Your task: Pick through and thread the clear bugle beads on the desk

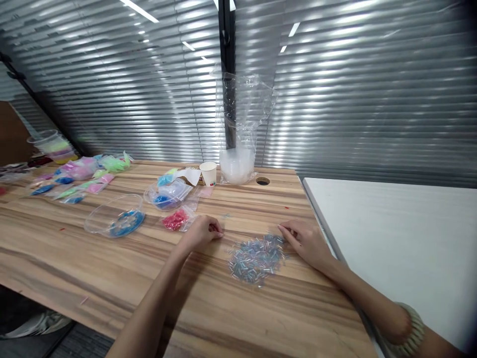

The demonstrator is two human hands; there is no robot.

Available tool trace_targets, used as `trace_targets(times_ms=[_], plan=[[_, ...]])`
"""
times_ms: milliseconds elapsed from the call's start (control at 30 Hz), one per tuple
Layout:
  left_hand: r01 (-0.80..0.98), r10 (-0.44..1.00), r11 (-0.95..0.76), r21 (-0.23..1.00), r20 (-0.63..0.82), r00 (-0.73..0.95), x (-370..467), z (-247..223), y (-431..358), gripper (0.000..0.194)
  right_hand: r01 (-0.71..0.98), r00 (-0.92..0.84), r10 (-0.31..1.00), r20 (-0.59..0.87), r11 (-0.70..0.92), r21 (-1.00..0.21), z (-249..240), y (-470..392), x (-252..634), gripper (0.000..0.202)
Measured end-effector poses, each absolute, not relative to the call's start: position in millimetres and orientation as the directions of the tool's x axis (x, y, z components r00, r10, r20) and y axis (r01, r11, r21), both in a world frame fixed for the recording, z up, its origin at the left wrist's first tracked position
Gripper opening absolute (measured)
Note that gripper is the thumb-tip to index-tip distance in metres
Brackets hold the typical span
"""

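Note:
A loose pile of small bluish, shiny tube beads point(255, 261) lies spread on the wooden table between my hands. My left hand point(203, 232) is to the left of the pile, apart from it, with thumb and fingers pinched together. At the pile's upper right edge is my right hand point(303, 241), its thumb and index finger closed in a pinch close to the beads. Whatever either pinch holds is too small to make out. Just beyond my left hand lies a clear bag of red beads point(175, 219).
Left of my hands, a clear round container point(97, 220) stands by a ring of blue beads point(127, 223). Farther back are a paper cup point(208, 173), a bagged stack of plastic bowls point(237, 166) and several coloured bags point(84, 168). A white table point(391, 233) adjoins at right.

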State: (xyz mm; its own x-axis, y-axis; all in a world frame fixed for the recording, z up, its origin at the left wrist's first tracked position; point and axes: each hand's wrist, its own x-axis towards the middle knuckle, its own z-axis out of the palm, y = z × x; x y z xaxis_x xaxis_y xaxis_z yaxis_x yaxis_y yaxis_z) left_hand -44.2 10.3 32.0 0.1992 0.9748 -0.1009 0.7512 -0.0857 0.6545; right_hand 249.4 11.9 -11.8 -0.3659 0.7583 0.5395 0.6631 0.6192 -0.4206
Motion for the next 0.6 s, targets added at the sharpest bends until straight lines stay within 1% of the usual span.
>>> trace_targets(times_ms=[100, 200, 267, 333, 400, 433, 533, 600], plan=[[0.742, 0.974, -0.079, 0.666, -0.108, 0.2, -53, 30, 11, 0.013, 0.659, -0.382, 0.742, 0.551, 0.637, -0.4, -12, 12, 250, 0.029], [0.735, 0.968, -0.071, 0.674, -0.131, 0.214, -59, 30, 12, 0.026, 0.656, -0.394, 0.729, 0.56, 0.65, -0.383, -11, 12, 249, 0.028], [0.724, 0.971, -0.073, 0.686, -0.118, 0.21, -58, 30, 12, 0.033, 0.656, -0.387, 0.73, 0.563, 0.648, -0.388, -11, 11, 249, 0.028], [0.71, 0.975, -0.125, 0.693, -0.047, 0.218, -50, 30, 11, 0.031, 0.658, -0.38, 0.736, 0.56, 0.641, -0.396, -10, 11, 249, 0.028], [0.693, 0.966, -0.211, 0.69, 0.039, 0.256, -39, 29, 10, 0.025, 0.661, -0.371, 0.742, 0.558, 0.633, -0.403, -10, 11, 249, 0.03], [0.676, 0.956, -0.246, 0.695, 0.057, 0.289, -34, 28, 8, 0.023, 0.663, -0.366, 0.745, 0.557, 0.629, -0.406, -10, 11, 248, 0.03], [0.636, 0.919, -0.309, 0.707, 0.051, 0.391, -22, 23, 6, 0.02, 0.671, -0.348, 0.759, 0.551, 0.612, -0.419, -10, 11, 249, 0.03], [0.632, 0.908, -0.322, 0.705, 0.042, 0.416, -20, 20, 5, 0.017, 0.666, -0.353, 0.76, 0.546, 0.614, -0.424, -10, 12, 249, 0.029]])
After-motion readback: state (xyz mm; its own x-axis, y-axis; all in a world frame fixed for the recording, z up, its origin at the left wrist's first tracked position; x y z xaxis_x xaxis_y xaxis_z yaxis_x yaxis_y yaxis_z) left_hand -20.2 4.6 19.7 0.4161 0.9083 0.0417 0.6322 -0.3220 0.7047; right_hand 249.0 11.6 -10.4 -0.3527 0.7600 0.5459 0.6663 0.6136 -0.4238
